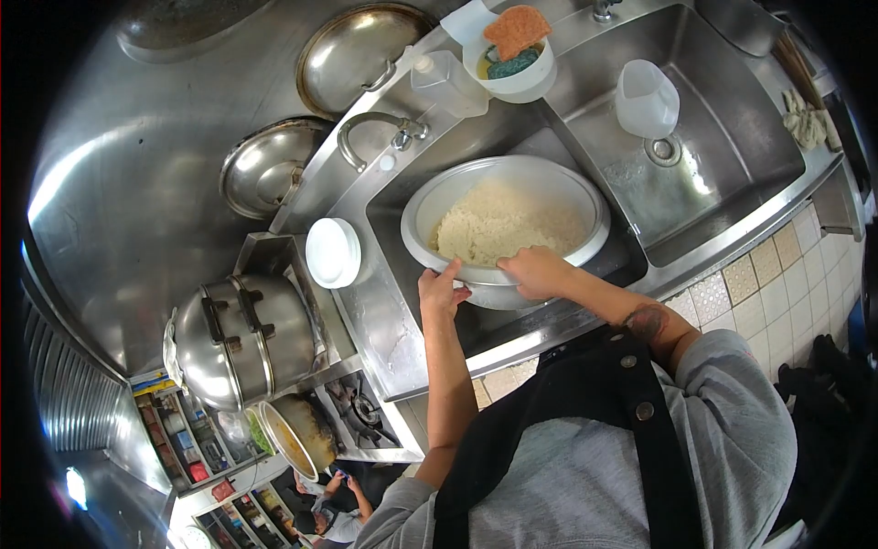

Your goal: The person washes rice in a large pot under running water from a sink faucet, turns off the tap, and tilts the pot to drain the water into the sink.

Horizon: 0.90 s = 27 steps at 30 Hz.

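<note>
A large oval-looking metal pot (pixel 599 242) sits in the left sink basin (pixel 393 215). Pale grains that look like rice (pixel 498 224) lie inside it, heaped toward the left. My left hand (pixel 443 288) grips the near rim, thumb over the edge and fingers on the outer wall. A little to the right, my right hand (pixel 535 273) is closed on the same rim, its knuckles over the edge. Part of the pot's front wall is hidden behind my hands and forearms.
A curved faucet (pixel 366 123) rises behind the pot. Stacked white lids or plates (pixel 333 252) stand left, a jug (pixel 450 84) and a tub with scrubbers (pixel 535 82) behind. The right basin (pixel 732 156) holds a plastic container (pixel 647 99). Another person (pixel 343 522) is at lower left.
</note>
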Motion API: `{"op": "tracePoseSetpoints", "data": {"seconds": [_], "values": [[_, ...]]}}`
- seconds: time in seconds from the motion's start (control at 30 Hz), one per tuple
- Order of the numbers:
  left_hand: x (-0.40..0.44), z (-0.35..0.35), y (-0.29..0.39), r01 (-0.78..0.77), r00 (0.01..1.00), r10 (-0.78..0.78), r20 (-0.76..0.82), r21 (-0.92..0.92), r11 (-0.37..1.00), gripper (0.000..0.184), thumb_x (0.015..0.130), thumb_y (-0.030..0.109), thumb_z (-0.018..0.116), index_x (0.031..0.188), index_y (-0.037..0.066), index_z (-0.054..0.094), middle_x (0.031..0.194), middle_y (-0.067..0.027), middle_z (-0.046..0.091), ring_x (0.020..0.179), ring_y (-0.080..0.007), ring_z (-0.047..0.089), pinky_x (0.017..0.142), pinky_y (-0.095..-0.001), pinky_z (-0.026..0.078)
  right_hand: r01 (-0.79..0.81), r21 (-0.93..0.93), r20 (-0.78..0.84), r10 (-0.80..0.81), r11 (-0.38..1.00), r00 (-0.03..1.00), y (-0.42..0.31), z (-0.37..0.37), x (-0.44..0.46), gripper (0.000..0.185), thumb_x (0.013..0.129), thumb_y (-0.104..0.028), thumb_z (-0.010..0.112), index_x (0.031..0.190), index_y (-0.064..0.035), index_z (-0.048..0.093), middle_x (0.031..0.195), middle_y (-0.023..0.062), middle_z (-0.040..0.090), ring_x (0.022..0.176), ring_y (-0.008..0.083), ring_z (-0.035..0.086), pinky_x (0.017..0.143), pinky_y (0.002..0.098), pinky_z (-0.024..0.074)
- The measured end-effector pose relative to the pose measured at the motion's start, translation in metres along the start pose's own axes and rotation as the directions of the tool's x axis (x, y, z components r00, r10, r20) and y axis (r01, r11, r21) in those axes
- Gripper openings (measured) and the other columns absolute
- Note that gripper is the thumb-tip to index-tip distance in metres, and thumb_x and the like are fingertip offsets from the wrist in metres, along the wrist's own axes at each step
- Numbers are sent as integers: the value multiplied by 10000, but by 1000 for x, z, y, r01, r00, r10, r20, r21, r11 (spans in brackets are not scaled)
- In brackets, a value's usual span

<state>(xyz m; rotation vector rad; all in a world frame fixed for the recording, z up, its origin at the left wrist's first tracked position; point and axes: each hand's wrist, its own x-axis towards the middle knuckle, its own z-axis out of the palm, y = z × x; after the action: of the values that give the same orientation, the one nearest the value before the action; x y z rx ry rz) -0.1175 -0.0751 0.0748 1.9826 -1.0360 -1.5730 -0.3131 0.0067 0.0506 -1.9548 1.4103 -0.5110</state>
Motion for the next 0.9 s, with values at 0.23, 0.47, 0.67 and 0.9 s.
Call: {"op": "tracePoseSetpoints", "data": {"seconds": [0.23,0.47,0.67,0.9], "values": [[-2,1,2,-6,1000,6,-1,-5,1000,462,779,220,682,1011,-59,396,896,-156,442,473,-279,568,429,-364,540,15,11,-6,-15,1000,1000,4,3,2,326,630,-85,627,949,-39,575,724,186,619,719,363,618,671,447,494],[-1,3,4,-18,1000,19,-12,18,1000,442,776,223,687,987,-60,420,849,-124,442,495,-270,562,450,-369,540,22,0,-8,-22,1000,1000,7,3,3,315,641,-91,622,951,-48,589,744,173,624,720,353,622,672,439,499],[0,5,7,-50,998,50,-26,14,999,425,776,219,693,973,-60,441,806,-91,444,559,-229,546,492,-360,547,30,6,-35,-30,1000,999,10,1,4,308,644,-91,618,948,-50,596,746,166,625,722,351,624,671,436,502],[-2,8,11,-49,998,50,-36,27,998,440,770,213,702,987,-70,445,806,-95,463,591,-221,557,508,-358,551,23,16,-36,-23,1000,999,10,-2,5,298,641,-76,605,937,-47,599,743,170,623,723,351,621,665,439,497]]}}
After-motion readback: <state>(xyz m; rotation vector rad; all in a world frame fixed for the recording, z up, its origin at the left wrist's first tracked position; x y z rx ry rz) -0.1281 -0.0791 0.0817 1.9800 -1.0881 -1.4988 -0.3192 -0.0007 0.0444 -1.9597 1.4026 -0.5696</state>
